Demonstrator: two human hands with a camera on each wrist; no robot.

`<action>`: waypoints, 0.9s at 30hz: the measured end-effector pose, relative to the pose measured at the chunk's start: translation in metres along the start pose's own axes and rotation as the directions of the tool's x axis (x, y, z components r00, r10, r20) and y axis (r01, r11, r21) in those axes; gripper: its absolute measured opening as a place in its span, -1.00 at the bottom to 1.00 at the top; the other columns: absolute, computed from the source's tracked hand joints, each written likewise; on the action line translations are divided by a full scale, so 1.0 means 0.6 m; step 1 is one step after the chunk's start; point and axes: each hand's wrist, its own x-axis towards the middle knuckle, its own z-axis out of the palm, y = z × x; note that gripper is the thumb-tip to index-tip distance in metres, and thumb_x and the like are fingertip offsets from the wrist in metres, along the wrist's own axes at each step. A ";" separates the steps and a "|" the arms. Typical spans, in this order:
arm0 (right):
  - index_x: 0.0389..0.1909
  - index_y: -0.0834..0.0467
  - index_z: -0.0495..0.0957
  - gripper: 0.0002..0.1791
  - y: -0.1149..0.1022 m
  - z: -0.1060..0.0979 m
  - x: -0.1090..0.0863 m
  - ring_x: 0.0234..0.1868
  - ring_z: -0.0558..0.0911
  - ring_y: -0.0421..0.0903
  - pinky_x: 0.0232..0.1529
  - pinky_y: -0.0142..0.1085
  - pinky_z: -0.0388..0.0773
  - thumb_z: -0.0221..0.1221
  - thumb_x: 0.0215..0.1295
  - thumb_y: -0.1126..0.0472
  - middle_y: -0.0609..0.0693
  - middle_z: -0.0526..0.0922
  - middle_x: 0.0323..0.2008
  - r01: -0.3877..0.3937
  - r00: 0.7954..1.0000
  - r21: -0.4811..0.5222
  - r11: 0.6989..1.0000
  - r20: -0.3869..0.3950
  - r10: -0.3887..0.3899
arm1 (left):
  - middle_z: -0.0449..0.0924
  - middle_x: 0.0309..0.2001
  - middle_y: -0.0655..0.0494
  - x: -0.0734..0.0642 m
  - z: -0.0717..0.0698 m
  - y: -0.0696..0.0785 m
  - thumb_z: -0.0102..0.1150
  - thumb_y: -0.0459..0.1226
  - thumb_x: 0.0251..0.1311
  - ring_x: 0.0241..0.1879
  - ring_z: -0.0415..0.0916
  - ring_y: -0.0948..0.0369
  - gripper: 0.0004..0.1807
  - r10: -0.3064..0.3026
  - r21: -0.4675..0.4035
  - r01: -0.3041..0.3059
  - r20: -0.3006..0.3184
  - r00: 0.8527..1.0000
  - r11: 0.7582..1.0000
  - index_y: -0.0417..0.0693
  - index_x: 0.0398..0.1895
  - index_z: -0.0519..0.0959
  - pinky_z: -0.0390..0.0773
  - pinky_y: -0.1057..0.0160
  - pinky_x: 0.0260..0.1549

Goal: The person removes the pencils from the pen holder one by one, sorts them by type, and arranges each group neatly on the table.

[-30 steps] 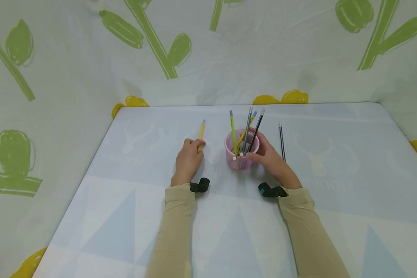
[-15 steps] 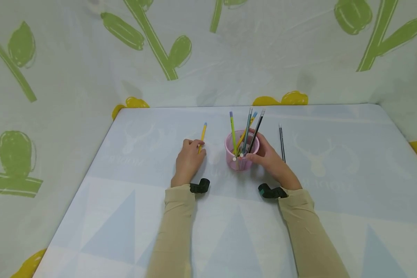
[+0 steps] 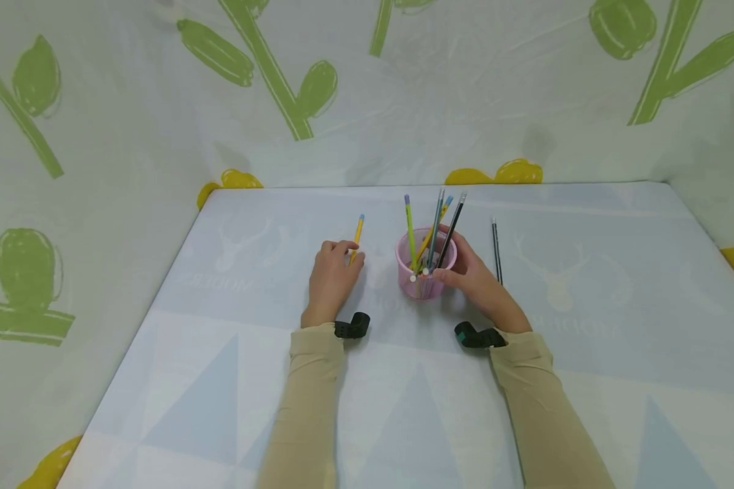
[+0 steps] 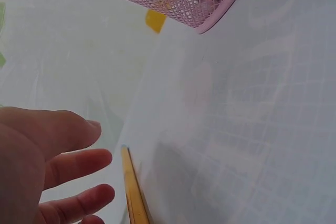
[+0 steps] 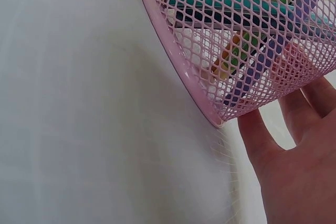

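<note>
My left hand (image 3: pixel 333 278) is over the table beside a yellow pencil (image 3: pixel 357 231) with a blue end. In the left wrist view that pencil (image 4: pixel 134 192) lies on the tabletop, with a gap between it and the loosely spread fingers of the hand (image 4: pixel 31 153). My right hand (image 3: pixel 483 288) holds a pink mesh pencil cup (image 3: pixel 406 282) from its right side, thumb in front and fingers behind. Through the mesh of the cup (image 5: pixel 181 69), several coloured pencils show in the right wrist view. A green pencil (image 3: pixel 409 221) and a black pencil (image 3: pixel 455 227) stick out at the top.
Another black pencil (image 3: pixel 496 248) lies on the table just right of the right hand, its near end hidden behind the forearm. The pale patterned tabletop (image 3: pixel 404 435) meets a white wall covering (image 3: pixel 440 102) with green plant prints at the back.
My left fingers have let go of the yellow pencil and spread slightly apart. The pencil's far end has tilted a little to the right. The right hand and cup have stayed in place.
</note>
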 end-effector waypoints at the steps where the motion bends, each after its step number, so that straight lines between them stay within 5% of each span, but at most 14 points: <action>1: 0.33 -0.18 -0.08 -0.25 0.000 0.000 0.000 0.28 0.12 0.03 0.23 0.00 0.01 0.07 0.20 0.19 0.02 0.02 0.33 0.001 1.000 0.002 1.000 0.000 -0.001 | 0.33 -0.14 0.08 0.001 0.000 0.000 0.01 -0.04 0.16 -0.19 0.29 0.14 -0.69 0.002 -0.005 -0.002 -0.006 1.000 1.000 0.09 -0.08 0.51 0.39 0.19 -0.30; 5: 0.34 -0.15 -0.09 -0.24 0.002 0.000 0.000 0.29 0.10 0.06 0.23 0.02 -0.01 0.07 0.20 0.21 0.05 -0.01 0.34 0.002 1.000 0.006 1.000 0.005 -0.002 | 0.36 -0.14 0.11 0.001 -0.001 0.001 0.00 -0.01 0.16 -0.18 0.29 0.17 -0.70 0.036 -0.051 -0.037 -0.024 0.999 0.998 0.13 -0.10 0.53 0.38 0.21 -0.29; 13: 0.34 -0.16 -0.09 -0.24 0.001 0.001 0.001 0.29 0.10 0.08 0.22 0.05 -0.03 0.08 0.19 0.19 0.06 0.01 0.33 0.011 1.000 0.004 1.000 0.001 -0.011 | 0.38 -0.09 0.14 0.002 -0.004 0.007 -0.03 0.02 0.19 -0.18 0.34 0.17 -0.66 0.221 -0.168 -0.228 -0.064 0.973 0.959 0.11 -0.10 0.55 0.34 0.22 -0.22; 27: 0.35 -0.13 -0.10 -0.22 -0.001 -0.001 0.000 0.29 0.09 0.06 0.22 0.04 -0.02 0.08 0.18 0.20 0.07 -0.01 0.34 0.011 1.000 0.002 1.000 0.000 -0.011 | 0.42 -0.13 0.34 -0.001 -0.002 0.029 -0.07 0.10 0.18 -0.18 0.39 0.38 -0.63 0.293 -0.310 -0.280 -0.003 0.956 0.909 0.20 -0.04 0.49 0.44 0.33 -0.24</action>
